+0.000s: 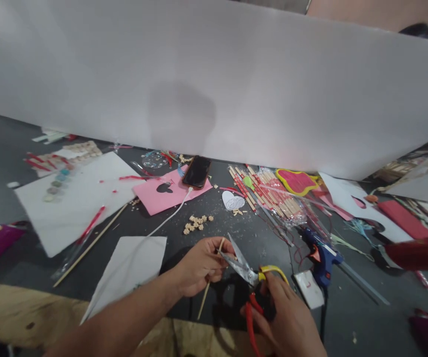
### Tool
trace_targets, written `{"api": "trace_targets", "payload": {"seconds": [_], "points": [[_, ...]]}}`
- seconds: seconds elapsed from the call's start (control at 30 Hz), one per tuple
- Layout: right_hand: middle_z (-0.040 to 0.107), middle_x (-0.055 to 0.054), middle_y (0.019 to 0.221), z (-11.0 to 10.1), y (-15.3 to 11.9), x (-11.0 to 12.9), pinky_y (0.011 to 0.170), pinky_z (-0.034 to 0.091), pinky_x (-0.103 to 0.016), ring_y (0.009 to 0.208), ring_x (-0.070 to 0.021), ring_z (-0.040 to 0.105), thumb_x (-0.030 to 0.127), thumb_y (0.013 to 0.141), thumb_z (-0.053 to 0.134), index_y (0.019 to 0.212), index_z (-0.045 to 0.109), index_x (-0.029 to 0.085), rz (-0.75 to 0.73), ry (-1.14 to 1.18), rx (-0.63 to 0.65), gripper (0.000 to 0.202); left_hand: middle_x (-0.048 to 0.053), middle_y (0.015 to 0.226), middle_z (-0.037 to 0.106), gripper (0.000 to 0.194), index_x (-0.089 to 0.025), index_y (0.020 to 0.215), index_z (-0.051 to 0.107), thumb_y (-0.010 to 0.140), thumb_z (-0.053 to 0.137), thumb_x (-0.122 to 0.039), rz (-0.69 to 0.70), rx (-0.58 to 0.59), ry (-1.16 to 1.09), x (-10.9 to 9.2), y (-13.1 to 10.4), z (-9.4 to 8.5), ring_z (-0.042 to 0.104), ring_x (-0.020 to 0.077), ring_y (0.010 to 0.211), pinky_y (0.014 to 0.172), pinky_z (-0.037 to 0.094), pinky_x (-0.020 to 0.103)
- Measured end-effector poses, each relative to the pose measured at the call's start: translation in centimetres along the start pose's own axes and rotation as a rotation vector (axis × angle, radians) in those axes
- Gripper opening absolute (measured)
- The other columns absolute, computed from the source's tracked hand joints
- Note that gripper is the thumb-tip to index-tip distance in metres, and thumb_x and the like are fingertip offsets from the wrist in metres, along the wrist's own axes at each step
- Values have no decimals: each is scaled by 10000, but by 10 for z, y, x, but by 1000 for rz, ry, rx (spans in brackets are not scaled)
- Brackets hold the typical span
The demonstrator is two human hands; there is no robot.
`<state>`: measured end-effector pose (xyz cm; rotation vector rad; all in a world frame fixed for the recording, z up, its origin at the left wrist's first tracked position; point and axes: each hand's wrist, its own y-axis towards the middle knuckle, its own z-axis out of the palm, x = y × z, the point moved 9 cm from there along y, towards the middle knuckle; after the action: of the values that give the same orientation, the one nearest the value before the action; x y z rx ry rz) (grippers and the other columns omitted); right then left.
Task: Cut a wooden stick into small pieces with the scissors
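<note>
Pinched between the fingers of my left hand (pixel 202 267) is a thin wooden stick (pixel 204 300), its lower end pointing down toward the table edge. My right hand (pixel 284 312) grips a pair of scissors (pixel 251 276) with one yellow and one red handle. The blades are spread and reach to my left fingertips, close to the stick's upper end; whether they touch it I cannot tell. Just beyond my left hand lies a small heap of light wooden pieces (pixel 195 224). A blue glue gun (pixel 323 260) rests to the right of my right hand.
A phone (pixel 197 172) with a white cable lies on pink paper (pixel 154 194). Bundled sticks (pixel 269 191) with red bands are at centre right. White sheets (pixel 68 198) and a long stick (pixel 91 245) lie on the left. A white panel (pixel 124 74) stands behind the table.
</note>
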<state>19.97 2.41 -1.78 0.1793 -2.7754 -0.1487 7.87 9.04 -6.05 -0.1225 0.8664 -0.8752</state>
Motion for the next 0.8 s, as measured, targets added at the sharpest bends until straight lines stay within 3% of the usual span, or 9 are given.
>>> {"api": "trace_targets", "payload": {"seconds": [0.5, 0.67, 0.8], "points": [[638, -44, 733, 5, -1, 5, 539, 510, -268, 642, -207, 643, 374, 665, 682, 980, 459, 184, -80, -101, -77, 430, -84, 444, 392, 206, -142, 634, 526, 508, 567, 16, 4, 38, -22, 5, 3, -2, 185, -2, 343, 366, 67, 169], [609, -9, 601, 4, 0, 8, 400, 445, -218, 467, -156, 599, 509, 825, 452, 943, 478, 185, -129, -85, -107, 346, -81, 460, 409, 154, -128, 641, 545, 577, 671, -68, 19, 42, -18, 3, 3, -2, 177, -13, 338, 369, 77, 170], [624, 2, 597, -3, -1, -3, 420, 449, -208, 476, -146, 605, 511, 839, 416, 945, 502, 205, -61, -58, -119, 336, -38, 550, 521, 189, -132, 685, 539, 644, 712, -194, 20, 44, -16, 1, 3, -1, 198, -18, 334, 365, 77, 170]]}}
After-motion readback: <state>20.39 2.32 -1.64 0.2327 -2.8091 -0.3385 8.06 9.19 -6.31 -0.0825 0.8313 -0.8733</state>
